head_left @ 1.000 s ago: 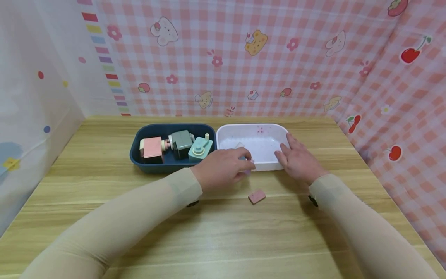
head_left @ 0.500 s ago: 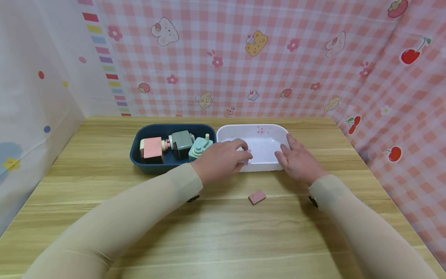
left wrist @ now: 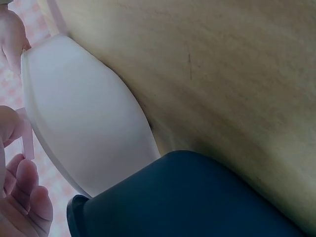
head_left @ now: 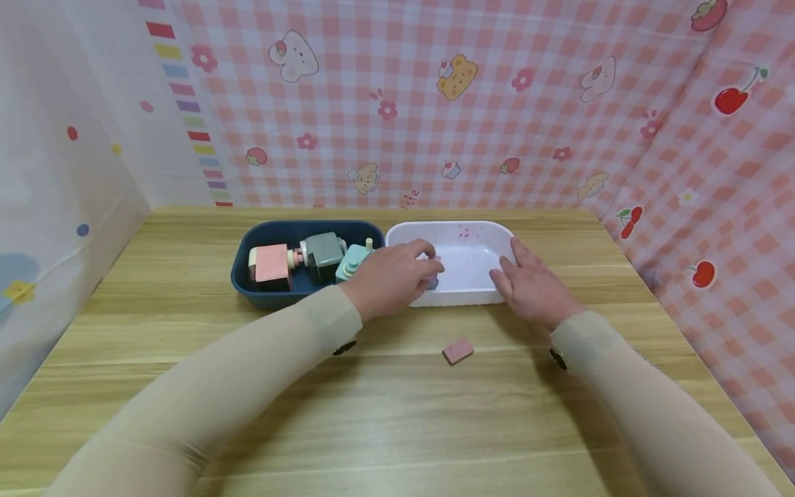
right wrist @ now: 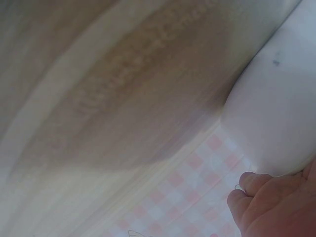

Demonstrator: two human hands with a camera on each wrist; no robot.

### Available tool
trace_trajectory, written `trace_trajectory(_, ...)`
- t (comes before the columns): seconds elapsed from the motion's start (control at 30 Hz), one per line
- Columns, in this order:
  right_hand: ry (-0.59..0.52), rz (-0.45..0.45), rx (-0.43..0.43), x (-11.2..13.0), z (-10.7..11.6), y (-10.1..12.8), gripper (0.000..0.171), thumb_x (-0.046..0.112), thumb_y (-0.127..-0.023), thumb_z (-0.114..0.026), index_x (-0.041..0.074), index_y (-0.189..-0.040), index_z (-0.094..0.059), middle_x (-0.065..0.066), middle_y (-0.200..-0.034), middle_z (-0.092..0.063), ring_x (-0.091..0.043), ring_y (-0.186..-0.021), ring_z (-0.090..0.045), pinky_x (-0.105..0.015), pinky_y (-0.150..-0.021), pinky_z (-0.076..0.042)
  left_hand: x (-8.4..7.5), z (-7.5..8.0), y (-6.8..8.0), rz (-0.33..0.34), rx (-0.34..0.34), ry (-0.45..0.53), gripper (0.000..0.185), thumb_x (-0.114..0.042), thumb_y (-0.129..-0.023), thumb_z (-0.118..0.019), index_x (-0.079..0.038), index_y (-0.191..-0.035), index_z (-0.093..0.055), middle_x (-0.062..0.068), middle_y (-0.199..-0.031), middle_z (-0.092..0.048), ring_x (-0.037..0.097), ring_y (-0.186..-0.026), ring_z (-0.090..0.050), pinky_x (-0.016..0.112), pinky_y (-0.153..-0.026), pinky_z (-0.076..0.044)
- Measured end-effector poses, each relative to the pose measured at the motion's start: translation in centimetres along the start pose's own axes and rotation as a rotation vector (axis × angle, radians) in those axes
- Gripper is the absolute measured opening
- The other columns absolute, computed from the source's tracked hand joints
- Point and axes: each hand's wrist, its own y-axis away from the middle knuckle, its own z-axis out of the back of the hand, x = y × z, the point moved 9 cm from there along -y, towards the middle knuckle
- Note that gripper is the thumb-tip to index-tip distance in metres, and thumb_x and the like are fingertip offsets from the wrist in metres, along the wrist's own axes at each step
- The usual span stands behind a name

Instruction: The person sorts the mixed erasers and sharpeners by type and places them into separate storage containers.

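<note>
My left hand (head_left: 391,279) reaches over the left part of a white plastic bin (head_left: 462,297), pinching a small flat pinkish-purple piece (left wrist: 26,136) between thumb and finger. Its other fingers are loosely bent in the left wrist view. Just below that piece, a bit of blue (head_left: 433,284) shows inside the bin near the front wall. My right hand (head_left: 537,286) grips the right end of the bin, with fingers on both sides of the wall. Out in front of the bin, a small pink rectangular block (head_left: 458,351) lies on the wooden table (head_left: 397,414).
A dark blue bin (head_left: 298,299) touches the white one on its left. It holds a pink toy block (head_left: 272,264), a dark green one (head_left: 324,255) and a turquoise one with a knob (head_left: 355,262). A pink checked cloth (head_left: 397,138) hangs behind the table.
My left hand has lifted the pinkish-purple piece from the front edge of the white bin back and left, over its inside. The right hand has stayed in place.
</note>
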Motion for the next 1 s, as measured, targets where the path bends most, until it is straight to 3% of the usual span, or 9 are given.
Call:
trace_trajectory(0.73, 0.002, 0.005, -0.013, 0.0, 0.1, 0.1, 0.077, 0.053, -0.113, -0.021, -0.008, -0.159, -0.035, -0.029, -0.174, -0.002, -0.050, -0.161, -0.009, -0.062, -0.131, -0.013, 1.3, 0.2, -0.6, 0.007, -0.036, -0.020, 0.029, -0.026, -0.105, -0.067, -0.022, -0.132, -0.074, 0.003, -0.137, -0.065, 0.017, -0.107, -0.071, 0.031, -0.087, -0.064)
trace_trajectory(1.0, 0.002, 0.003, -0.012, 0.0, 0.1, 0.1, 0.077, 0.053, -0.113, -0.021, -0.007, -0.159, -0.035, -0.029, -0.175, -0.002, -0.050, -0.161, -0.010, -0.062, -0.131, -0.013, 1.4, 0.3, -0.8, 0.015, -0.026, -0.022, 0.029, -0.028, -0.106, -0.064, -0.024, -0.133, -0.074, 0.002, -0.138, -0.065, 0.016, -0.110, -0.070, 0.031, -0.091, -0.063)
